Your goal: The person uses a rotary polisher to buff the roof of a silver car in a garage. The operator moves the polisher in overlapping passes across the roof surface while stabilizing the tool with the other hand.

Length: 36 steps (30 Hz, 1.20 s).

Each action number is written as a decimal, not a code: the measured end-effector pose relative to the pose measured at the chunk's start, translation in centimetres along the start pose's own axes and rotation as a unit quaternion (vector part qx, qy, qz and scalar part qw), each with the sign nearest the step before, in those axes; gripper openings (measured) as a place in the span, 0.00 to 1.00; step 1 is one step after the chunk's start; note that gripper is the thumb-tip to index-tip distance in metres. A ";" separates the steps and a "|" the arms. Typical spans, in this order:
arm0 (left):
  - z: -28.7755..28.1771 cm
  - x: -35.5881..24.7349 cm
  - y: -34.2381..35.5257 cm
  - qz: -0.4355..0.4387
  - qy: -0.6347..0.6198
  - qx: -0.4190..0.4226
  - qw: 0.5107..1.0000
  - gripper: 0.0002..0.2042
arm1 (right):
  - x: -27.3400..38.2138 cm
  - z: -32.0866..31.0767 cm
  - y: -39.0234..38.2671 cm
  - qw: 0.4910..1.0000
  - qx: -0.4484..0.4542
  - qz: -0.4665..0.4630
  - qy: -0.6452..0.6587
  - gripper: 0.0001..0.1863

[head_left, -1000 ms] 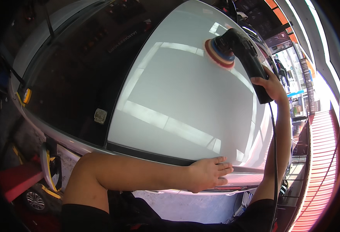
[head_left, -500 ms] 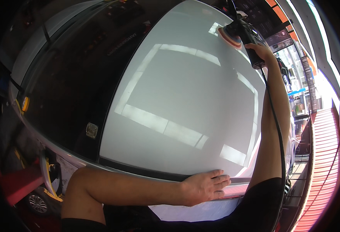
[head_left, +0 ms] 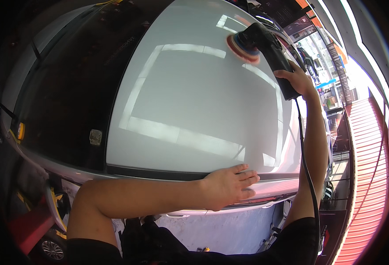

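Observation:
My right hand [head_left: 295, 80] is wrapped round the rear of a black car polisher [head_left: 268, 49], out over the far right of a silver-grey car roof [head_left: 194, 101]. The polisher's round pad [head_left: 242, 49], with an orange-red rim, tilts against or just above the paint; I cannot tell which. From its rear end a black power cord [head_left: 301, 141] runs back along my right forearm. My left hand [head_left: 232, 187] lies flat on the roof's near edge, fingers spread to the right, across the dark trim strip [head_left: 159, 173].
Left of the roof panel is the dark windshield [head_left: 75, 88] with a small square sticker [head_left: 96, 137]. A yellow round object [head_left: 21, 131] sits at its lower left edge. Below me is pale floor [head_left: 194, 232]; a car wheel [head_left: 53, 247] shows at lower left.
The polisher and my right hand have moved left and nearer across the roof. My left hand still rests on the edge, while the whole view has shifted slightly.

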<state>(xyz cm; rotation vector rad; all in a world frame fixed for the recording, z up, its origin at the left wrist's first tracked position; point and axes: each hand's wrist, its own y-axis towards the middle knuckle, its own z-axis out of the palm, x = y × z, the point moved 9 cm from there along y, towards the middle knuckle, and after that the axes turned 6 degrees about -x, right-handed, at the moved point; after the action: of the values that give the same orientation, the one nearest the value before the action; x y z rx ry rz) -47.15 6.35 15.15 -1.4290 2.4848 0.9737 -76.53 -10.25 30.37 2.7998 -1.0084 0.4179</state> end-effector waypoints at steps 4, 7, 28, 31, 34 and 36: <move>-0.6 -0.3 0.4 0.008 0.014 0.041 0.999 0.35 | -0.9 -0.7 -6.5 0.999 -0.004 -0.003 -0.032 0.48; -1.1 -0.4 0.4 0.015 0.024 0.044 0.999 0.37 | -1.2 -1.2 -11.2 0.997 -0.044 -0.017 -0.063 0.52; 4.2 -6.5 2.3 0.072 0.118 -0.053 0.989 0.25 | -3.5 -2.2 -33.1 0.998 0.002 -0.012 0.056 0.48; 5.7 -6.4 5.0 0.088 0.144 -0.038 0.985 0.25 | -5.5 -3.0 -33.2 0.997 -0.008 0.011 0.074 0.48; 6.4 -5.6 8.8 0.097 0.159 -0.030 0.982 0.26 | -6.8 -3.6 -32.1 0.996 -0.024 0.023 0.080 0.49; 6.6 -5.2 10.9 0.095 0.162 -0.019 0.982 0.28 | -7.3 -3.5 -30.2 0.997 -0.025 0.021 0.071 0.49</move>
<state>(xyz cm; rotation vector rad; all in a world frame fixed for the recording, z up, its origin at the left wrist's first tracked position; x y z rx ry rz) -54.47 17.75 17.15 -1.4881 2.8974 0.8829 -63.27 18.05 30.47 2.6660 -1.0343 0.5789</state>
